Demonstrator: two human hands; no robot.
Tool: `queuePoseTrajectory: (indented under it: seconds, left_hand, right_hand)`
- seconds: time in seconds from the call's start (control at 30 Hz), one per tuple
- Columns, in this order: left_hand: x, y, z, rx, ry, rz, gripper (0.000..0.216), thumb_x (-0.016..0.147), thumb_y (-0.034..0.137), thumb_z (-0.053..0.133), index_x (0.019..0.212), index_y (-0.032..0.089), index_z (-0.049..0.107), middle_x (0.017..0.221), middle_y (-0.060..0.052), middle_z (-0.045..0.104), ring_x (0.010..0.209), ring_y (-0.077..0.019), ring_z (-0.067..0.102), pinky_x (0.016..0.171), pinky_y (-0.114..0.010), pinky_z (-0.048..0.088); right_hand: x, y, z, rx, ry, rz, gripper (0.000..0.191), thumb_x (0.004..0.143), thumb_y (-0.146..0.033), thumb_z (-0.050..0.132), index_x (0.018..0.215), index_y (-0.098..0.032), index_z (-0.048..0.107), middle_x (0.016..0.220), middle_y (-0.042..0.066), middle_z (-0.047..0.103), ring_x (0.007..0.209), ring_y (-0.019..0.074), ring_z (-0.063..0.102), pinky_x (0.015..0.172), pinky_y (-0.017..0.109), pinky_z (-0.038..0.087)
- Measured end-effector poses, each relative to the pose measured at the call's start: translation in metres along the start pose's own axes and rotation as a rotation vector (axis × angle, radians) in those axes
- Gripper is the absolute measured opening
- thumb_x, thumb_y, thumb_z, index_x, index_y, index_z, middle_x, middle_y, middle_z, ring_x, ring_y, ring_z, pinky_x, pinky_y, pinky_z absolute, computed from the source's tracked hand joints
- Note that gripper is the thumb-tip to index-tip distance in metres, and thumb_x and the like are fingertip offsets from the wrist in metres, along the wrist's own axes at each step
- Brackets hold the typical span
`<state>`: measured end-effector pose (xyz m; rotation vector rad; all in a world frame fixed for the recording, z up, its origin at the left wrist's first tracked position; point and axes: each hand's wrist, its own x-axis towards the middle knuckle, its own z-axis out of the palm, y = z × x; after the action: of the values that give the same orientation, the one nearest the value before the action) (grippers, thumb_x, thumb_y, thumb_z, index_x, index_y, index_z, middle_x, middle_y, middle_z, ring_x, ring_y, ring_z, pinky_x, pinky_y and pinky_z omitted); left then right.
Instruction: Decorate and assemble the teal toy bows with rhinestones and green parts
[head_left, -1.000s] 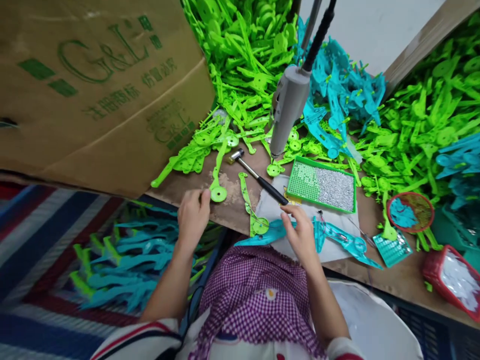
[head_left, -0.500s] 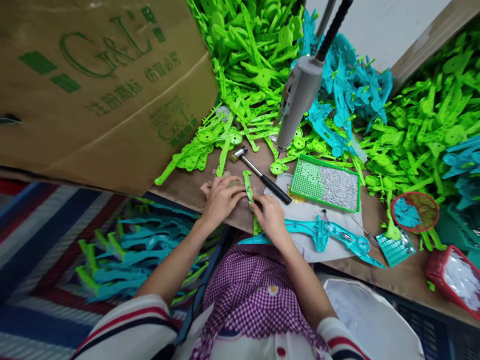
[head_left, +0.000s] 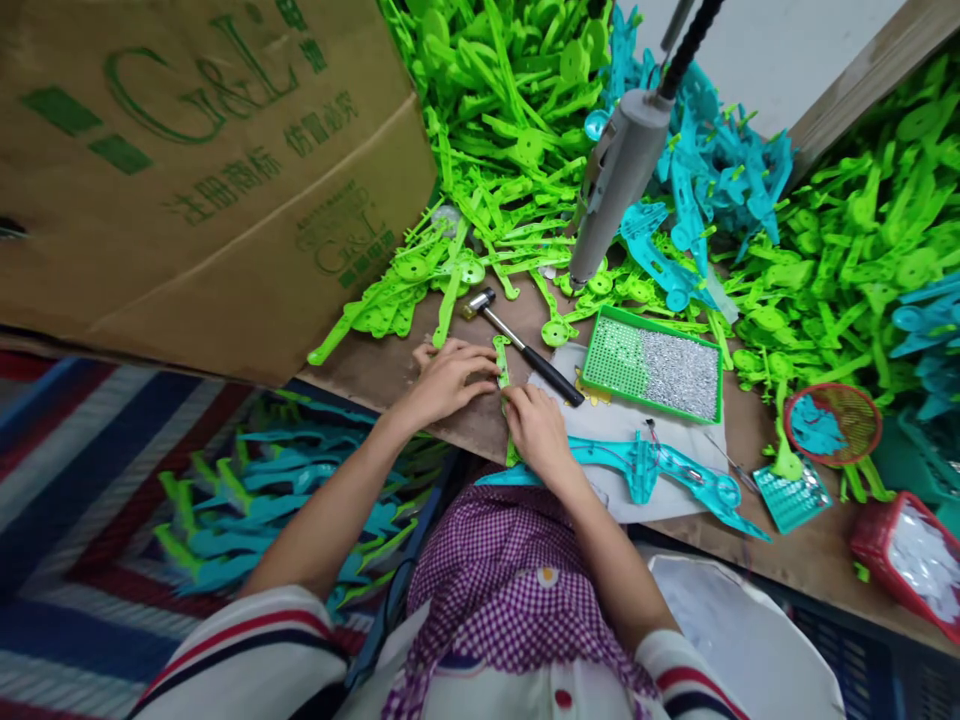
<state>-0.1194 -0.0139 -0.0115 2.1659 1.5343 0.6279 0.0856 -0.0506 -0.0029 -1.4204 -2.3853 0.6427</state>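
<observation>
Head view: two bare hands meet at one green part (head_left: 502, 352) on the brown bench (head_left: 352, 380).
Green part: it lies between the hands, near the front edge of the bench; its middle is covered by the right fingers, and a bit of its lower end shows below them, beside the left end of the blue part (head_left: 641, 468).
Left hand (head_left: 454, 380): palm down, fingers bent, with the fingertips at the left edge of the green part; I cannot tell if they grip it.
Right hand (head_left: 538, 428): fingers curled over the green part; whether they pinch it or only press it, I cannot tell.
Blue part: it lies right of the right hand, mostly upon the white cloth (head_left: 667, 507).
Hammer (head_left: 520, 343): it lies slantwise beyond the right hand, the black handle toward the cloth.
Tray (head_left: 616, 372): green, with silver pieces (head_left: 681, 375) gathered in its right half.
Driver (head_left: 621, 185): it hangs, tip downward, beyond the hammer.
Box (head_left: 210, 290): it stands at the left, beside the green pile (head_left: 525, 190).
</observation>
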Motion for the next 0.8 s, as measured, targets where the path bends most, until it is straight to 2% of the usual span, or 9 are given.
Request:
queuePoseTrajectory:
  seconds: [0.1, 0.2, 0.37, 0.47, 0.6, 0.7, 0.77, 0.8]
  left_hand:
    - [0.006, -0.002, -0.005, 0.029, -0.019, 0.040, 0.017, 0.091, 0.041, 0.068, 0.099, 0.029, 0.076, 0.135, -0.005, 0.067, 0.125, -0.0326, 0.050, 0.108, -0.055, 0.020]
    - [0.015, -0.004, -0.006, 0.004, -0.055, 0.068, 0.015, 0.090, 0.041, 0.069, 0.091, 0.027, 0.075, 0.132, -0.004, 0.069, 0.123, -0.0310, 0.051, 0.106, -0.052, 0.022]
    - [0.030, -0.009, -0.008, -0.063, -0.142, 0.068, 0.016, 0.085, 0.040, 0.073, 0.083, 0.025, 0.074, 0.130, -0.004, 0.068, 0.122, -0.0295, 0.053, 0.102, -0.045, 0.028]
    - [0.038, -0.009, -0.009, -0.055, -0.187, 0.035, 0.017, 0.084, 0.038, 0.071, 0.077, 0.023, 0.072, 0.129, -0.005, 0.066, 0.120, -0.0295, 0.054, 0.102, -0.044, 0.031]
    - [0.048, -0.008, -0.010, -0.057, -0.255, 0.048, 0.025, 0.078, 0.044, 0.073, 0.070, 0.021, 0.070, 0.122, -0.008, 0.066, 0.114, -0.0302, 0.056, 0.101, -0.043, 0.037]
    - [0.050, -0.009, -0.010, -0.074, -0.245, 0.070, 0.030, 0.078, 0.050, 0.072, 0.070, 0.021, 0.068, 0.119, -0.008, 0.065, 0.113, -0.0299, 0.056, 0.100, -0.042, 0.040]
    - [0.047, -0.010, -0.009, -0.081, -0.207, 0.078, 0.032, 0.080, 0.052, 0.070, 0.071, 0.022, 0.068, 0.119, -0.009, 0.065, 0.114, -0.0303, 0.055, 0.101, -0.043, 0.040]
    - [0.045, -0.010, -0.009, -0.073, -0.187, 0.078, 0.031, 0.081, 0.052, 0.069, 0.073, 0.022, 0.068, 0.120, -0.009, 0.066, 0.115, -0.0308, 0.055, 0.102, -0.045, 0.039]
  right_hand:
    - [0.002, 0.002, 0.001, 0.091, 0.022, 0.030, 0.027, 0.102, -0.023, 0.045, 0.127, -0.020, 0.055, 0.117, 0.010, 0.068, 0.111, 0.0240, 0.061, 0.095, 0.037, 0.046]
    - [0.002, 0.004, 0.000, 0.112, 0.016, 0.023, 0.025, 0.101, -0.022, 0.046, 0.123, -0.020, 0.056, 0.116, 0.009, 0.069, 0.110, 0.0234, 0.062, 0.095, 0.037, 0.046]
    - [0.001, 0.001, -0.001, 0.036, -0.002, -0.022, 0.024, 0.102, -0.022, 0.045, 0.118, -0.023, 0.062, 0.112, 0.008, 0.067, 0.106, 0.0227, 0.060, 0.094, 0.035, 0.045]
    - [0.003, -0.003, 0.003, -0.038, -0.006, -0.005, 0.024, 0.101, -0.020, 0.045, 0.117, -0.021, 0.063, 0.112, 0.009, 0.066, 0.105, 0.0243, 0.059, 0.090, 0.037, 0.045]
    - [0.005, -0.004, 0.006, -0.086, -0.017, 0.015, 0.024, 0.099, -0.018, 0.047, 0.117, -0.020, 0.063, 0.110, 0.010, 0.065, 0.104, 0.0261, 0.057, 0.088, 0.039, 0.047]
    - [-0.002, -0.005, -0.010, 0.004, -0.031, -0.038, 0.026, 0.100, -0.020, 0.048, 0.121, -0.021, 0.063, 0.117, 0.010, 0.065, 0.109, 0.0245, 0.058, 0.094, 0.039, 0.048]
    - [-0.007, -0.008, -0.033, 0.133, 0.046, -0.073, 0.029, 0.102, -0.026, 0.047, 0.127, -0.022, 0.061, 0.126, 0.009, 0.063, 0.116, 0.0222, 0.058, 0.100, 0.037, 0.047]
    - [-0.009, -0.010, -0.047, 0.203, 0.126, -0.073, 0.030, 0.103, -0.028, 0.046, 0.130, -0.023, 0.059, 0.128, 0.008, 0.063, 0.120, 0.0209, 0.057, 0.103, 0.036, 0.047]
